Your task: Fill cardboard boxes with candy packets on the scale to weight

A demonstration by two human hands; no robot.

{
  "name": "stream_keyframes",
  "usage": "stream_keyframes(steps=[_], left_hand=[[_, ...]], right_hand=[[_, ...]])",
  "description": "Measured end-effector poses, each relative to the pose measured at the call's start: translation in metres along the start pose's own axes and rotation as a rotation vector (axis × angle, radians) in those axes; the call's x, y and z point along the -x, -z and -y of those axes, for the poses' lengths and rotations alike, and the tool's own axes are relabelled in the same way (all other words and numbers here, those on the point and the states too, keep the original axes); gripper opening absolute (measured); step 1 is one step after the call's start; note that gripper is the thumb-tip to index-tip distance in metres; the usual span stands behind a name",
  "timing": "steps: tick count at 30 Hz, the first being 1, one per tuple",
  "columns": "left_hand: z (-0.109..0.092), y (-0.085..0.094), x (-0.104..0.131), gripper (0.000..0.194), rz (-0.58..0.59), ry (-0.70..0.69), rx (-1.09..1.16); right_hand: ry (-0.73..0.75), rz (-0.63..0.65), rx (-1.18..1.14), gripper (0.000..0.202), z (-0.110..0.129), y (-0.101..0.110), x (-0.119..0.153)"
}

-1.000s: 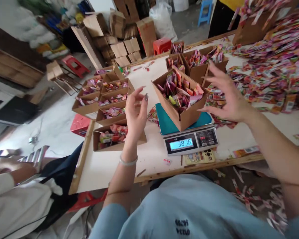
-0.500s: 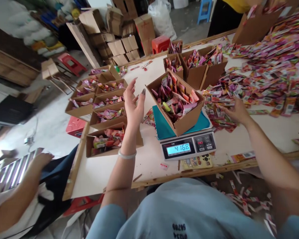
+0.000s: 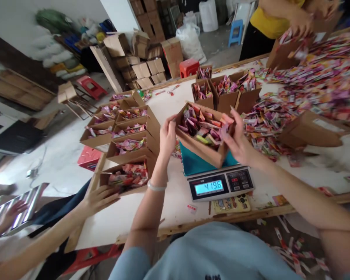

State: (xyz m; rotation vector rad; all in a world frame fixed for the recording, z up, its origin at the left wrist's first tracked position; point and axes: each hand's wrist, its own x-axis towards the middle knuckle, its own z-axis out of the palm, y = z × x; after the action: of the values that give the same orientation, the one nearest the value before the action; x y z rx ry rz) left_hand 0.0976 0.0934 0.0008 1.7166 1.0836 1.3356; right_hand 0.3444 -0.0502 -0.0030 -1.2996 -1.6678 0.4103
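An open cardboard box (image 3: 202, 134) full of small pink, red and green packets rests on the teal plate of a scale (image 3: 220, 184), whose display reads 4196. My left hand (image 3: 167, 136) grips the box's left side, fingers bent over the edge. At its right corner is my right hand (image 3: 240, 140), thumb and fingers round a pinkish packet (image 3: 225, 131) and against the box wall. Whether the fingers press the box itself is hard to tell.
Filled boxes (image 3: 131, 146) stand at the left, where another person's hand (image 3: 100, 200) touches the nearest. More filled boxes (image 3: 227, 91) stand behind the scale. Loose packets (image 3: 317, 70) pile up at the right, near a tilted brown box (image 3: 312, 128) and a person in yellow (image 3: 262, 23).
My left hand has closed on the box; my right hand has come from the loose packets to it. The display went from 4168 to 4196. A neighbour's hand reached a left box.
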Motion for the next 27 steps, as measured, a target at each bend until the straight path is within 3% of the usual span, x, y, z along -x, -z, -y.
stream_keyframes(steps=[4, 6, 9, 11, 13, 17, 19, 23, 25, 27], left_hand=[[-0.014, 0.009, 0.041, 0.065, -0.035, -0.086, -0.100], [-0.016, 0.004, 0.045, 0.071, -0.050, -0.173, -0.130], [-0.014, -0.009, 0.037, 0.070, -0.027, -0.220, -0.146], [-0.012, -0.011, 0.032, 0.070, -0.019, -0.216, -0.113], [-0.010, -0.004, 0.032, 0.071, -0.021, -0.220, -0.071], [-0.005, 0.025, 0.035, 0.071, -0.037, -0.209, -0.040], [-0.004, 0.034, 0.030, 0.071, -0.039, -0.207, -0.023], [0.003, 0.029, 0.015, 0.074, 0.026, -0.231, 0.008], [0.008, 0.022, 0.010, 0.074, 0.063, -0.234, 0.019], [0.013, 0.018, 0.008, 0.074, 0.104, -0.226, 0.034]], right_hand=[[0.104, -0.022, 0.144, 0.056, -0.004, 0.052, -0.055], [0.148, 0.066, 0.195, 0.051, 0.011, 0.058, -0.086], [0.127, 0.342, 0.335, 0.054, 0.033, 0.023, -0.130], [0.106, 0.499, 0.470, 0.042, 0.037, -0.007, -0.154], [0.129, 0.580, 0.516, 0.024, 0.034, -0.024, -0.170], [0.239, 0.519, 0.410, 0.023, 0.024, -0.007, -0.177], [0.255, 0.536, 0.479, 0.030, 0.026, 0.006, -0.173], [0.131, 0.665, 0.642, 0.027, 0.053, 0.012, -0.157], [0.045, 0.548, 0.654, 0.023, 0.074, 0.022, -0.152], [0.026, 0.296, 0.626, 0.026, 0.087, 0.045, -0.147]])
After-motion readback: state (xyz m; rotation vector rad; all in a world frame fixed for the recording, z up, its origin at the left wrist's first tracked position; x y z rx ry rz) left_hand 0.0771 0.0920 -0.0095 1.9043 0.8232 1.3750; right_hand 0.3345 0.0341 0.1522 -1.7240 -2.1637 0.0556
